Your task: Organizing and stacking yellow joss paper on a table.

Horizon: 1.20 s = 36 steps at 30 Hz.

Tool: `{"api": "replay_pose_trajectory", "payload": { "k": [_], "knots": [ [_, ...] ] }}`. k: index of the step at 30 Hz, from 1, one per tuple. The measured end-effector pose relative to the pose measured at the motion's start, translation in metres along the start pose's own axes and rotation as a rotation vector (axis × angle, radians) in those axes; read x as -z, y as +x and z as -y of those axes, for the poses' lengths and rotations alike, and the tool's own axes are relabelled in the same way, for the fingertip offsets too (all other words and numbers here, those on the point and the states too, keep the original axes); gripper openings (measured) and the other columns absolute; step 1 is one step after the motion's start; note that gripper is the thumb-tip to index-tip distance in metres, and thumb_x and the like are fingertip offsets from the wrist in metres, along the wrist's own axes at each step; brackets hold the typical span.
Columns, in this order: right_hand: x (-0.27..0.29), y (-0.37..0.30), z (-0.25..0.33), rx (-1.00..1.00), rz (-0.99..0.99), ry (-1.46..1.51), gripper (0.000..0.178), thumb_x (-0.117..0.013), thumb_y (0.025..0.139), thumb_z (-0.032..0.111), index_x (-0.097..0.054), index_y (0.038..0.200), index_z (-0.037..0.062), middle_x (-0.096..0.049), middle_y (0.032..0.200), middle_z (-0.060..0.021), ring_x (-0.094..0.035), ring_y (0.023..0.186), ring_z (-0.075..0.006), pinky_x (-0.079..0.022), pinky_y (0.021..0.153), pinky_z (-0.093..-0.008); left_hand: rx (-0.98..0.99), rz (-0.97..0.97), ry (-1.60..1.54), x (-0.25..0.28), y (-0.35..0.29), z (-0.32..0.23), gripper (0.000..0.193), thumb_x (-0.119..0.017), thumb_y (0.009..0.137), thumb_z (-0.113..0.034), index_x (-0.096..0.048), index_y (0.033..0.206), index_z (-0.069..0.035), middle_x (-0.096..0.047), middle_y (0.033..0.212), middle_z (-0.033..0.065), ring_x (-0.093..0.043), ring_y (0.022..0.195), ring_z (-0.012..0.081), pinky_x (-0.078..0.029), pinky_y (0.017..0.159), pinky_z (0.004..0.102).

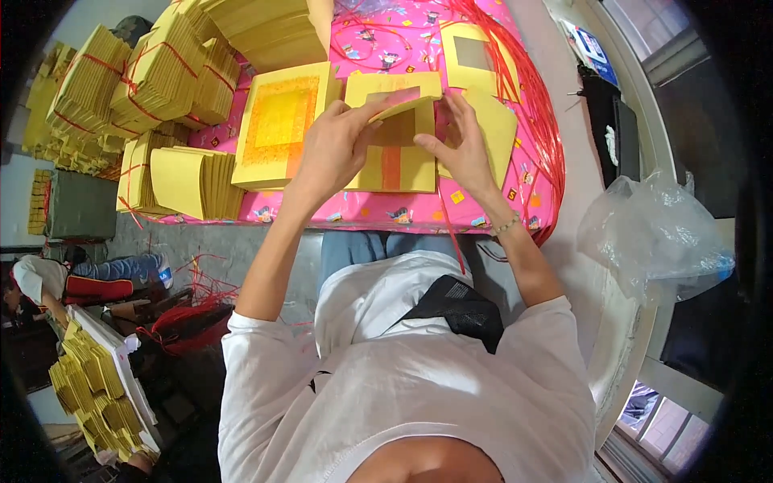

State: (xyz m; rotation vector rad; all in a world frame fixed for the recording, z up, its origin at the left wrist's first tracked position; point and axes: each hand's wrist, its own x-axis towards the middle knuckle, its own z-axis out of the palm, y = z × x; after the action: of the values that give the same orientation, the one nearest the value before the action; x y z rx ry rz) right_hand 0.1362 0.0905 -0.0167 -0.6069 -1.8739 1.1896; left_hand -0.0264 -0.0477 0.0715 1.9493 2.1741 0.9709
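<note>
Yellow paper (403, 106), slightly bent, is pinched by the left grip (334, 143), right grip (467, 153) parted.

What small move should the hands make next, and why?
Probably lower the raised yellow paper onto the orange-striped paper stack: the left hand holds it tilted above, while the right hand is open by its right end, seemingly ready to guide it.

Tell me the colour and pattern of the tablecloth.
The tablecloth is pink, with small cartoon figures and yellow shapes; best seen in the head view.
</note>
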Motion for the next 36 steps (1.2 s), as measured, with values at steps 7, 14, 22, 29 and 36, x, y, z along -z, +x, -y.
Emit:
{"api": "replay_pose_trajectory", "payload": {
  "k": [7, 14, 22, 29, 36],
  "knots": [
    [-0.005, 0.013, 0.005, -0.111, 0.235, 0.457, 0.091, -0.083, 0.070, 0.018, -0.026, 0.138, 0.0042, -0.040, 0.134, -0.0129, -0.038, 0.129, -0.0261, -0.033, 0.104, -0.0395, 0.118, 0.065, -0.478, 0.005, -0.006, -0.001, 0.025, -0.053, 0.094, -0.012, -0.057, 0.117, -0.002, -0.063, 0.090, 0.0107, -0.059, 0.079, 0.0187, -0.047, 0.071, 0.0321],
    [-0.005, 0.009, 0.025, -0.102, 0.296, 0.603, 0.078, -0.079, 0.074, 0.009, -0.031, 0.135, 0.0027, -0.047, 0.128, -0.0105, -0.047, 0.120, -0.0201, -0.041, 0.099, -0.0357, 0.230, 0.086, -0.889, -0.007, -0.008, 0.002, 0.032, -0.054, 0.095, -0.018, -0.053, 0.120, 0.001, -0.062, 0.107, 0.0091, -0.056, 0.093, 0.0128, -0.046, 0.081, 0.0294],
    [-0.001, 0.007, 0.035, -0.177, 0.313, 0.503, 0.049, -0.073, 0.078, 0.006, -0.051, 0.121, -0.0005, -0.061, 0.112, -0.0086, -0.059, 0.103, -0.0162, -0.048, 0.089, -0.0310, 0.081, -0.166, -0.635, -0.026, -0.003, 0.011, 0.048, -0.061, 0.091, -0.021, -0.042, 0.129, 0.002, -0.056, 0.116, 0.0135, -0.053, 0.109, 0.0194, -0.043, 0.091, 0.0325],
    [0.001, 0.006, 0.043, -0.237, 0.364, 0.464, 0.047, -0.072, 0.079, 0.009, -0.052, 0.120, -0.0021, -0.061, 0.112, -0.0091, -0.059, 0.102, -0.0161, -0.048, 0.089, -0.0309, 0.218, -0.061, -0.893, -0.036, -0.009, 0.013, 0.045, -0.060, 0.092, -0.018, -0.042, 0.127, 0.003, -0.058, 0.113, 0.0128, -0.054, 0.106, 0.0170, -0.044, 0.089, 0.0304],
    [-0.005, 0.001, 0.045, -0.200, 0.347, 0.531, 0.057, -0.069, 0.083, 0.006, -0.039, 0.131, 0.0004, -0.055, 0.120, -0.0116, -0.055, 0.109, -0.0165, -0.046, 0.093, -0.0319, 0.189, -0.134, -0.901, -0.041, -0.013, 0.006, 0.039, -0.061, 0.090, -0.012, -0.045, 0.121, 0.003, -0.059, 0.110, 0.0116, -0.056, 0.104, 0.0156, -0.045, 0.087, 0.0293]
  ]
}}
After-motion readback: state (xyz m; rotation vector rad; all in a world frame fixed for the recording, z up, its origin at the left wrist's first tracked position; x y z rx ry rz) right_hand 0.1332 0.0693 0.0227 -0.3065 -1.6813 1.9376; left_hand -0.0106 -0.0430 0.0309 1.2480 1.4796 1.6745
